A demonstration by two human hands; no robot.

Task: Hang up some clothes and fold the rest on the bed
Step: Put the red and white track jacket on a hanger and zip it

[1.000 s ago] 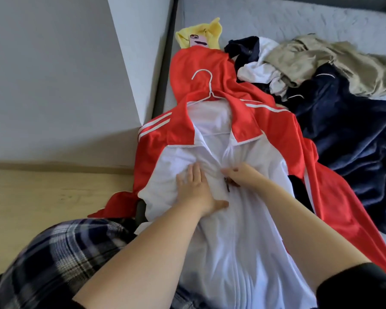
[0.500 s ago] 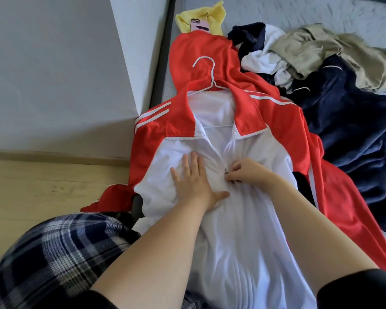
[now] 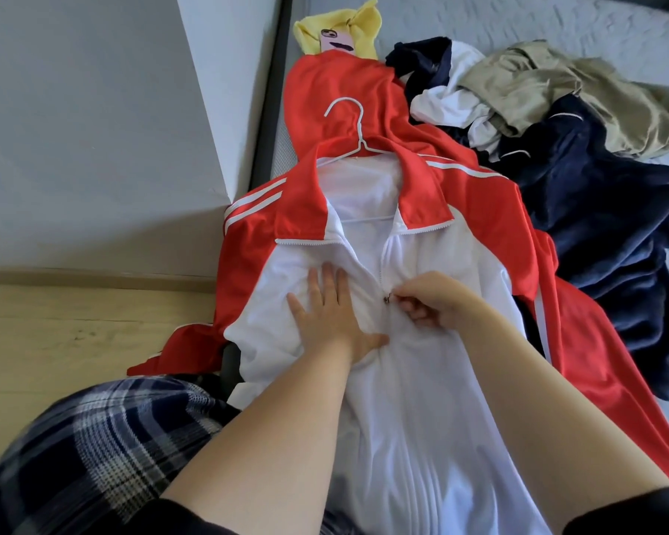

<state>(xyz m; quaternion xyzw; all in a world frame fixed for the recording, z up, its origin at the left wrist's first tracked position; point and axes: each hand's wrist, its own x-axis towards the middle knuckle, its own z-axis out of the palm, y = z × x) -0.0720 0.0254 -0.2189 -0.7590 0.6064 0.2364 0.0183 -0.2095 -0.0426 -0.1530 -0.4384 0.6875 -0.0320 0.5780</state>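
On jacket (image 3: 421,399) | left hand (image 3: 327,314) flat | right hand (image 3: 435,301) pinching zipper pull (image 3: 386,299)

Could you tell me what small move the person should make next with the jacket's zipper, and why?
Probably draw the zipper pull a little further up toward the collar. The right hand pinches it, the left hand lies flat on the jacket, and above the pull the front is open over the hanger.
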